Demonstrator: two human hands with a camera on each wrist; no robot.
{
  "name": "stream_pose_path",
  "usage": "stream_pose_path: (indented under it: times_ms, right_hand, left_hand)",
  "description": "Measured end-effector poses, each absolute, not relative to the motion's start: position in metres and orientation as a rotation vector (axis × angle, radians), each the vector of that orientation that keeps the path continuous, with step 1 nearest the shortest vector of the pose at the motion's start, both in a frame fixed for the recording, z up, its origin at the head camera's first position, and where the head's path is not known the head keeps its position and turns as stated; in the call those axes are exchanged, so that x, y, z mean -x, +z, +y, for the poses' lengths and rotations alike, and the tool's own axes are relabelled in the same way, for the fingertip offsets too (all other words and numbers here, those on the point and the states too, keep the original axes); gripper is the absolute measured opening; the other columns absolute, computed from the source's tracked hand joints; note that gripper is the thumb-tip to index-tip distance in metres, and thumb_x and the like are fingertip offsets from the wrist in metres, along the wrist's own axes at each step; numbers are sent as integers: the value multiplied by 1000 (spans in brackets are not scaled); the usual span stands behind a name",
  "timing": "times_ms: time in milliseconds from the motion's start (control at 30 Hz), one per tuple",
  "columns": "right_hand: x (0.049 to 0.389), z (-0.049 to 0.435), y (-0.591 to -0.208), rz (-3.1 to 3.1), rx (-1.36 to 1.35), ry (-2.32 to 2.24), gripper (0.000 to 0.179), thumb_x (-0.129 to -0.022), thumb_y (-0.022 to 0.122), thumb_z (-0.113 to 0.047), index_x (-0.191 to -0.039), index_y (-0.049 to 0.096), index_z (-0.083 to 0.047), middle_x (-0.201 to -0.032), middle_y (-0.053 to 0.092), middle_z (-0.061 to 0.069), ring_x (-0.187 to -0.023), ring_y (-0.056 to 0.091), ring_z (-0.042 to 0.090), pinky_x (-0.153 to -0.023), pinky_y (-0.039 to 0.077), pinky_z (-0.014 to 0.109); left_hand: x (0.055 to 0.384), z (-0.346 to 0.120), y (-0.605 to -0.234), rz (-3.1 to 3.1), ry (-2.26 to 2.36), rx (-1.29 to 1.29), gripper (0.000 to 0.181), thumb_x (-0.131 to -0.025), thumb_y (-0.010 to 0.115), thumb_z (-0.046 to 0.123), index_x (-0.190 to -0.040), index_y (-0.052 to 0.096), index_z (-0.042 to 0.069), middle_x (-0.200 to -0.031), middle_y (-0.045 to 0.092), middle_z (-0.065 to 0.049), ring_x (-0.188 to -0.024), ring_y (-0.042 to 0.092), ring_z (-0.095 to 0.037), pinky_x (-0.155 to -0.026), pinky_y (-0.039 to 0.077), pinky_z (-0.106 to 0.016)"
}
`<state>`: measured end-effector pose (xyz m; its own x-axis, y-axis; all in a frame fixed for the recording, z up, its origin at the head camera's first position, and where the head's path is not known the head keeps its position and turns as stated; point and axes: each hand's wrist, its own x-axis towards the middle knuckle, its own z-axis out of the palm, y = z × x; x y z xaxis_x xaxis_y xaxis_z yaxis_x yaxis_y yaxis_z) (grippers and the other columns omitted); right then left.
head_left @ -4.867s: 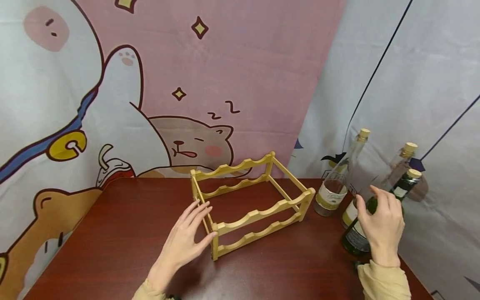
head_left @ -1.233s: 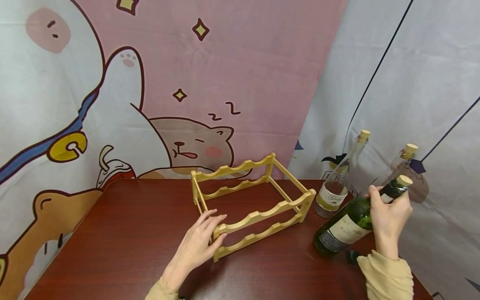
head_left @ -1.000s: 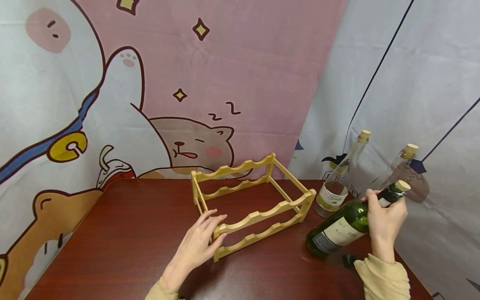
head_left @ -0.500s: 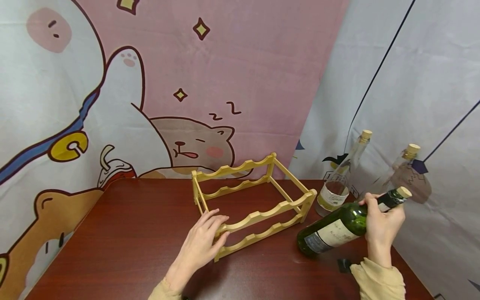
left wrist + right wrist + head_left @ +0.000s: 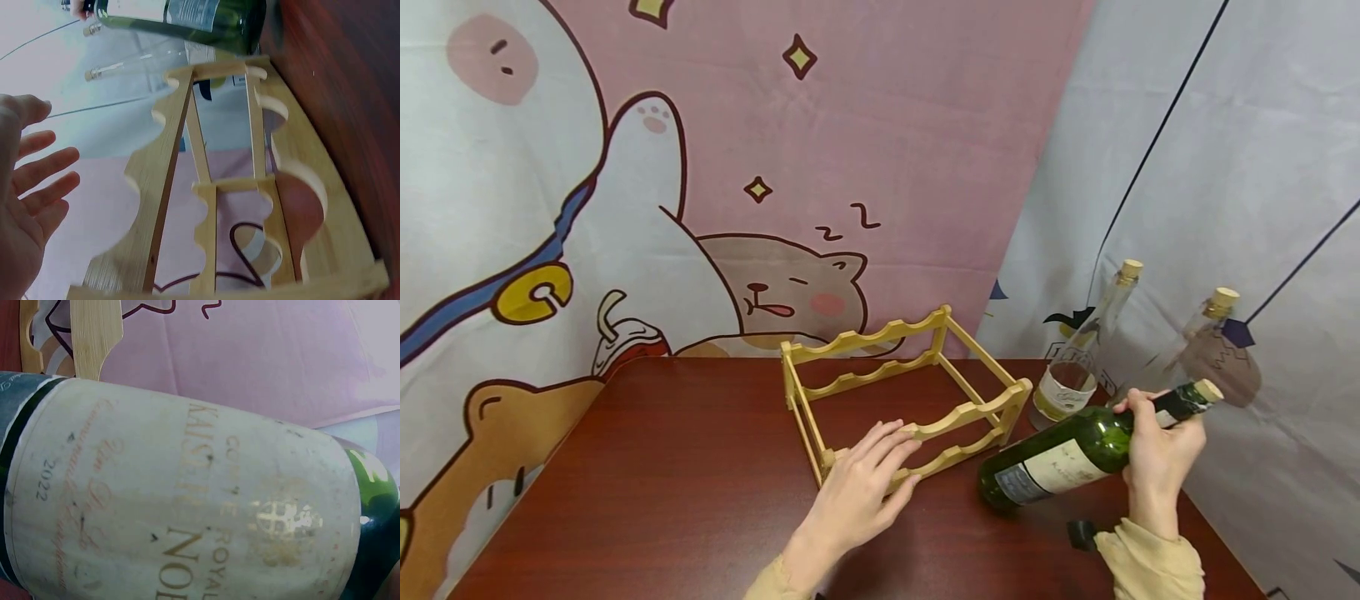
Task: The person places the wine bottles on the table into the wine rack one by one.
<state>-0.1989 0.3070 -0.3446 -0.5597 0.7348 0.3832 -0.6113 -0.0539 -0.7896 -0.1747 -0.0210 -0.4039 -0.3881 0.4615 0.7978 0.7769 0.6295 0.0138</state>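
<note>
My right hand point(image 5: 1161, 454) grips a green wine bottle point(image 5: 1063, 468) near its neck. The corked bottle leans far over, base to the left and cork up to the right. Its cream label point(image 5: 194, 494) fills much of the right wrist view. A light wooden wine rack point(image 5: 966, 414) with scalloped rails stands left of the bottle's base. My left hand point(image 5: 853, 500) is at the rack's front left corner, overlapping the front rail in the head view. In the left wrist view its fingers point(image 5: 53, 169) are loosely spread and apart from the rack point(image 5: 147, 181).
Two clear corked bottles, one with a white label point(image 5: 1063, 396) and one behind it point(image 5: 1213, 312), stand at the right back. A small black object point(image 5: 1081, 534) is by my right sleeve. Printed cloth point(image 5: 925, 167) hangs behind the dark red table point(image 5: 647, 500).
My right hand has taken hold of the green bottle, and it has moved left toward the rack, tilting further. My left hand has shifted right along the rack's front rail.
</note>
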Motion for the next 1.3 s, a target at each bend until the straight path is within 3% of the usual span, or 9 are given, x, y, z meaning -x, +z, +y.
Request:
stream_pose_path:
  times_ms: [267,767,1300]
  right_hand:
    - [197,303,-344,-1199,114,1833,14,-82,63,8,-71,56,1,-55,62,5,-47,60,14,-54,52,20]
    - [195,301,-345,-1184,115,1869,16,-83,63,7,-71,53,2,-55,62,7,-49,61,15,-52,53,22]
    - [197,298,-348,-1107,58,1919,18,-82,63,8,-68,53,3,-55,61,9,-49,60,16,-54,53,23]
  left_hand:
    - [178,2,-408,-2026,-549,1032,35,-85,67,26,-115,63,8,-117,65,-4,-114,61,-19,-97,48,-27]
    - [184,41,-427,-2309,-688,1016,61,-85,67,40,-136,47,16,-133,58,0,-125,54,-15,-90,51,-26]
    - [199,69,-445,-2352,-596,956,79,-75,69,55,-140,42,19,-139,52,1,-130,50,-21,-99,47,-29]
